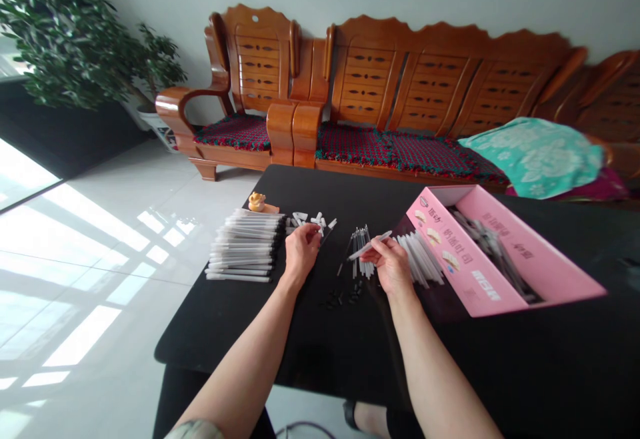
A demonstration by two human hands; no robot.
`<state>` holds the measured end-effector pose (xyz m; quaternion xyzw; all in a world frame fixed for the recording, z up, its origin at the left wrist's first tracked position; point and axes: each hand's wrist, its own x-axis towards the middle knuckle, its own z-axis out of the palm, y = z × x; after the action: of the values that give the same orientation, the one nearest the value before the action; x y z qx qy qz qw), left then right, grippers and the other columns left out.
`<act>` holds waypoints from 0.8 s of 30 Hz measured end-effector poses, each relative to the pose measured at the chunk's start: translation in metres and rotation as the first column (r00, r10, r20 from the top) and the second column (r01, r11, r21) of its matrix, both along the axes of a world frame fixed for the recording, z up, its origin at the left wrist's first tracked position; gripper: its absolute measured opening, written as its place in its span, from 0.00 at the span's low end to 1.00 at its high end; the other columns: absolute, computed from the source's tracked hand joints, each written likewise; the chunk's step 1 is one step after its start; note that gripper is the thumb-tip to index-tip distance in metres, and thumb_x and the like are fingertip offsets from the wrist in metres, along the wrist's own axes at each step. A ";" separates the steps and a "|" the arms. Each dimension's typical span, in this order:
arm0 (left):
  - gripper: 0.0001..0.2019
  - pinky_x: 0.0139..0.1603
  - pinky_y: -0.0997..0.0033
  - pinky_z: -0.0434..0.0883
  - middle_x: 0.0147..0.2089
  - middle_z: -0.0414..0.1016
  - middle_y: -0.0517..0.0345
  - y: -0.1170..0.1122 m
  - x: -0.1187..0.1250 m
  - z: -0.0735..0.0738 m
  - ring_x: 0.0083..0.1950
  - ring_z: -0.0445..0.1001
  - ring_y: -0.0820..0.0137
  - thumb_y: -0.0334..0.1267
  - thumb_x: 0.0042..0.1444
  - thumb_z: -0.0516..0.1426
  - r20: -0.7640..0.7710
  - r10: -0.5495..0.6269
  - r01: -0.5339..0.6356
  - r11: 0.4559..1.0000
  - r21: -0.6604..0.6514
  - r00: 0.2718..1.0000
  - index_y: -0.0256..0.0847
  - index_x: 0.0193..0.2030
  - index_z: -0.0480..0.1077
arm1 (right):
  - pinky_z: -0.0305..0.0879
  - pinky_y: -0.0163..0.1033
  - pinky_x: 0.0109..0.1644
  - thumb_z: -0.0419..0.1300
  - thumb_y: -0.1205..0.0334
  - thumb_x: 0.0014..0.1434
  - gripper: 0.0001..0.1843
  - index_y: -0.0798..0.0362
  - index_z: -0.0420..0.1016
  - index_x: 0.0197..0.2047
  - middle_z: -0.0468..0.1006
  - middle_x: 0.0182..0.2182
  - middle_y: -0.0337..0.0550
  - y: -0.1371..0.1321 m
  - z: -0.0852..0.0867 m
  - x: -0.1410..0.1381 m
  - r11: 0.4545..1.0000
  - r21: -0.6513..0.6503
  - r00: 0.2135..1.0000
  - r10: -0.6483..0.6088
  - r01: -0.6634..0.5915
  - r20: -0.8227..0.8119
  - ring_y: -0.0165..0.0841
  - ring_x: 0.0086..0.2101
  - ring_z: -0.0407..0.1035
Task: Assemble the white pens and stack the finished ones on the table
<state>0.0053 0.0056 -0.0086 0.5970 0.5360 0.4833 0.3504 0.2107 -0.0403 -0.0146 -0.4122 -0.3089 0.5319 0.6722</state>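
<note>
My left hand (301,247) reaches over the black table (310,332) with its fingertips pinched at a scatter of small white pen caps (313,219). My right hand (391,266) is closed on a white pen barrel (371,246) that points up and to the right. Between my hands lies a bundle of thin refills (361,246), with small black parts (345,296) below it. A neat stack of assembled white pens (244,246) sits to the left of my left hand. More white barrels (423,259) lie heaped to the right of my right hand.
An open pink cardboard box (505,259) with dark pens inside lies at the right of the table. A small orange figurine (257,202) stands behind the pen stack. Wooden armchair (240,92) and bench (440,92) stand behind, a teal cloth (535,152) on the bench, a potted plant (75,39) left.
</note>
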 end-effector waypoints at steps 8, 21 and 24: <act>0.16 0.57 0.58 0.65 0.49 0.76 0.47 0.016 -0.012 -0.016 0.50 0.72 0.58 0.27 0.56 0.54 -0.491 0.026 0.108 0.964 0.243 0.871 0.40 0.49 0.75 | 0.76 0.34 0.25 0.71 0.59 0.48 0.11 0.56 0.78 0.33 0.81 0.23 0.41 -0.002 0.005 -0.004 0.997 -0.030 0.997 0.068 -0.066 0.048 0.31 0.20 0.75; 0.10 0.41 0.68 0.67 0.41 0.76 0.52 0.007 -0.011 -0.008 0.42 0.73 0.63 0.32 0.54 0.59 -0.630 0.096 -0.034 0.993 0.110 0.771 0.43 0.44 0.73 | 0.76 0.37 0.27 0.69 0.56 0.51 0.13 0.56 0.74 0.32 0.83 0.27 0.45 -0.003 0.004 -0.005 0.988 -0.021 0.986 0.157 -0.156 0.054 0.36 0.25 0.78; 0.15 0.43 0.68 0.68 0.41 0.76 0.52 0.007 -0.011 -0.006 0.42 0.74 0.64 0.30 0.53 0.58 -0.567 0.081 -0.040 0.996 0.083 0.820 0.42 0.48 0.74 | 0.77 0.38 0.29 0.68 0.55 0.53 0.13 0.55 0.74 0.34 0.83 0.28 0.46 -0.003 0.003 -0.005 0.985 -0.021 0.983 0.175 -0.174 0.062 0.38 0.27 0.79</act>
<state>-0.0060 0.0126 -0.0142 0.7082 0.6182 0.3116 0.1385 0.2054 -0.0436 -0.0113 -0.4052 -0.3608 0.5777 0.6098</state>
